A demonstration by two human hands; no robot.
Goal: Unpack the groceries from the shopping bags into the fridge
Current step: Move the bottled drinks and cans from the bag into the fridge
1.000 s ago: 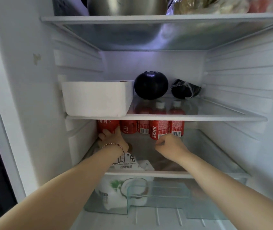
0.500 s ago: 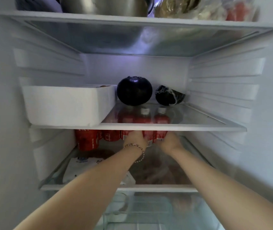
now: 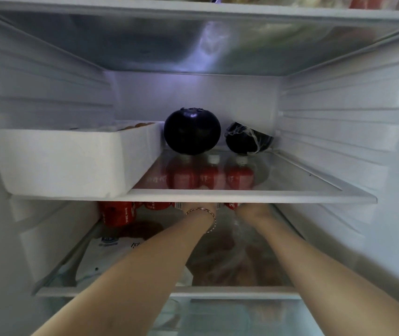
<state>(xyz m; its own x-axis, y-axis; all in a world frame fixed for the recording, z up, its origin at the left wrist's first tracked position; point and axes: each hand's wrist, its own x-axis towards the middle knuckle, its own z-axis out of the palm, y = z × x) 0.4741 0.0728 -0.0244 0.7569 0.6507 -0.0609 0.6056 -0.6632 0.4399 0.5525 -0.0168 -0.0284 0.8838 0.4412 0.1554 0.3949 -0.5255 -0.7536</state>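
Observation:
Both my arms reach deep into the fridge, onto the lower glass shelf (image 3: 230, 290). My left hand (image 3: 199, 209), with a thin bracelet at the wrist, and my right hand (image 3: 252, 210) are at the row of red juice bottles (image 3: 118, 214) at the back. The front edge of the middle shelf (image 3: 242, 196) hides the fingers of both hands, so their hold is unclear. Through the middle shelf's glass I see the tops of more red bottles. A clear bag with reddish-brown contents (image 3: 230, 260) lies under my forearms.
On the middle shelf stand a white box (image 3: 67, 163) at the left, a round dark aubergine (image 3: 192, 132) and a wrapped dark vegetable (image 3: 247, 140). A white packet (image 3: 106, 253) lies on the lower shelf's left. A clear drawer (image 3: 218, 316) sits below.
Both hands have moved deeper to the back of the lower shelf. The left hand went from the leftmost bottles to the middle ones. The view has come closer and risen.

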